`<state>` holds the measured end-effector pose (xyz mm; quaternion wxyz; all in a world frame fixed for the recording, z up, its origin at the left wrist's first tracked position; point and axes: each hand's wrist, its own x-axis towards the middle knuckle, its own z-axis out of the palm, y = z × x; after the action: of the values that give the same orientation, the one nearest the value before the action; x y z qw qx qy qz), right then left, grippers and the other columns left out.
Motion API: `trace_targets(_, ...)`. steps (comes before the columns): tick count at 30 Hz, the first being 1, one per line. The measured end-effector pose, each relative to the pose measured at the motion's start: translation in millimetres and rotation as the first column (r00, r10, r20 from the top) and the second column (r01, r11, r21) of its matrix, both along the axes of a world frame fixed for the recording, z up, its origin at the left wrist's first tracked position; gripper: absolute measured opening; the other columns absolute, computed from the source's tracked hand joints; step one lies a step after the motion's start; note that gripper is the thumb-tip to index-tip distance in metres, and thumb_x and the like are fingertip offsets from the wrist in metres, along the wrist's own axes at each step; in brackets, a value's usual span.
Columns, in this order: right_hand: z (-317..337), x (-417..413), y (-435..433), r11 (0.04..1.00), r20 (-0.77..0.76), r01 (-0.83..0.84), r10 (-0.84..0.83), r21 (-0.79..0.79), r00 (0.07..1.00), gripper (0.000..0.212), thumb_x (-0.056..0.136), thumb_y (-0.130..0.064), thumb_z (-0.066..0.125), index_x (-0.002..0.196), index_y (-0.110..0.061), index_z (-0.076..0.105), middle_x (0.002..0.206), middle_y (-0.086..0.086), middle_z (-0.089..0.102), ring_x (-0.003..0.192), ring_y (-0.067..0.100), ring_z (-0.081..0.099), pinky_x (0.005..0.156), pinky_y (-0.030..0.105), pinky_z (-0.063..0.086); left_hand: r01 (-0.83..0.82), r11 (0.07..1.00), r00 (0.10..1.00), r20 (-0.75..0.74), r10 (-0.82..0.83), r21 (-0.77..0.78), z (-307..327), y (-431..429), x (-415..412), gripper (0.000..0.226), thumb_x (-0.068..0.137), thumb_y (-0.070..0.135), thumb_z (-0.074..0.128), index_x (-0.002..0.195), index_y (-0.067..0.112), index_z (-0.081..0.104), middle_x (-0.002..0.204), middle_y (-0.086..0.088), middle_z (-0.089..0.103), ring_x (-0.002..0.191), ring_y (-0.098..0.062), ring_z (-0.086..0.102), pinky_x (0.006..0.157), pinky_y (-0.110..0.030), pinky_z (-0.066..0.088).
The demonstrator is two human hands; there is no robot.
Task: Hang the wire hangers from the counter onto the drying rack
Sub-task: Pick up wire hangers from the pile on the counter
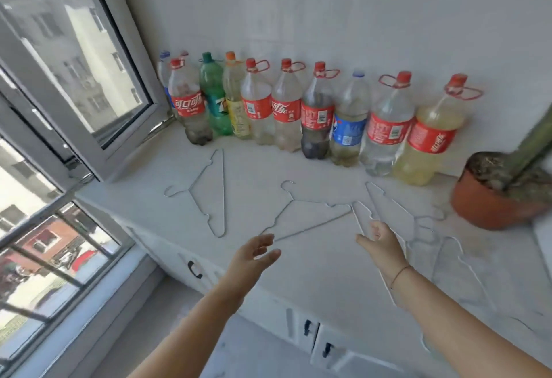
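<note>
Both forearms reach over the worktop's front edge, left hand and right hand with fingers spread and empty above thin, shiny wire hangers lying flat mid-worktop.

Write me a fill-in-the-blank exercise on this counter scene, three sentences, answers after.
1. The wire hangers lie flat on the ____.
2. Both hands, left hand and right hand, are open and hold ____.
3. The clay pot stands at the ____ end of the row of bottles.

Missing words: counter; nothing; right
</note>
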<state>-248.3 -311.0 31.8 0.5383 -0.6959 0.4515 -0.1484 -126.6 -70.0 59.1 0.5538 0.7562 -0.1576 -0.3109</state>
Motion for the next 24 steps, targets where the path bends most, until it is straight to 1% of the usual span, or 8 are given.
trace_targets(3,-18,-26,-28,0.992,-0.032,0.122,-0.121,0.044,0.992,0.051,0.078,-0.013,0.069,0.125,-0.007,0.05,0.123,0.01,0.052,0.114,0.025,0.052,0.086,0.028,0.039,0.13,0.992,0.99,-0.059,-0.13,0.001,-15,-47,-6,0.033,0.087,0.024,0.065,0.119,0.025,0.057,0.125,0.009,0.059,0.115,-0.006,0.052,0.079,-0.012,0.04)
trace_targets(8,-27,-53,-52,0.948,-0.058,0.247,-0.24,0.2,0.969,0.017,0.078,-0.014,0.065,0.09,-0.019,0.054,0.077,0.016,0.041,0.059,0.023,0.048,0.054,0.027,0.038,0.323,0.946,0.935,-0.166,-0.314,0.029,-34,-114,-18,0.036,0.088,0.028,0.062,0.123,0.025,0.056,0.124,0.013,0.057,0.108,0.004,0.053,0.082,-0.015,0.039)
trace_targets(10,-25,-56,-56,0.927,-0.041,0.286,-0.285,0.241,0.958,0.018,0.086,-0.001,0.058,0.103,-0.006,0.057,0.101,0.046,0.044,0.091,0.048,0.058,0.056,0.027,0.034,0.388,0.921,0.906,-0.2,-0.373,0.036,-40,-135,-23,0.039,0.089,0.028,0.061,0.127,0.023,0.054,0.125,0.011,0.056,0.107,0.0,0.053,0.088,-0.02,0.038)
trace_targets(13,-28,-58,-61,0.892,-0.018,0.335,-0.346,0.304,0.938,0.048,0.085,0.003,0.058,0.121,0.026,0.036,0.126,0.047,0.034,0.124,0.052,0.031,0.048,0.019,0.03,0.473,0.879,0.858,-0.256,-0.445,0.06,-51,-164,-25,0.043,0.089,0.029,0.061,0.131,0.02,0.052,0.129,0.007,0.055,0.113,-0.008,0.053,0.097,-0.025,0.039)
trace_targets(14,-32,-58,-63,0.893,-0.015,0.343,-0.355,0.291,0.935,0.045,0.081,0.0,0.064,0.115,0.023,0.045,0.117,0.047,0.042,0.107,0.018,0.023,0.046,0.016,0.033,0.495,0.866,0.844,-0.273,-0.461,0.068,-54,-172,-25,0.045,0.089,0.029,0.061,0.132,0.02,0.051,0.13,0.006,0.055,0.116,-0.011,0.052,0.1,-0.026,0.039)
trace_targets(15,-36,-58,-66,0.881,-0.02,0.371,-0.383,0.294,0.924,0.034,0.075,-0.004,0.069,0.101,0.014,0.057,0.099,0.043,0.049,0.08,0.025,0.047,0.045,0.013,0.034,0.514,0.855,0.83,-0.291,-0.475,0.071,-57,-179,-24,0.046,0.089,0.029,0.061,0.133,0.019,0.051,0.13,0.005,0.054,0.117,-0.013,0.052,0.102,-0.028,0.038)
trace_targets(19,-48,-56,-81,0.827,-0.032,0.483,-0.496,0.289,0.868,0.012,0.077,-0.004,0.065,0.085,-0.002,0.057,0.069,0.021,0.035,0.07,0.015,0.039,0.048,0.018,0.027,0.552,0.832,0.794,-0.342,-0.502,0.061,-66,-204,-17,0.053,0.084,0.032,0.066,0.132,0.016,0.051,0.132,0.003,0.054,0.121,-0.014,0.051,0.107,-0.032,0.037)
trace_targets(24,-56,-46,-91,0.771,-0.044,0.478,-0.509,0.421,0.86,0.026,0.071,-0.013,0.059,0.064,-0.026,0.037,0.065,0.003,0.032,0.061,0.013,0.031,0.057,0.023,0.024,0.595,0.802,0.74,-0.414,-0.529,0.039,-74,-227,-13,0.057,0.082,0.036,0.067,0.134,0.018,0.049,0.133,0.004,0.052,0.123,-0.015,0.049,0.11,-0.035,0.036)
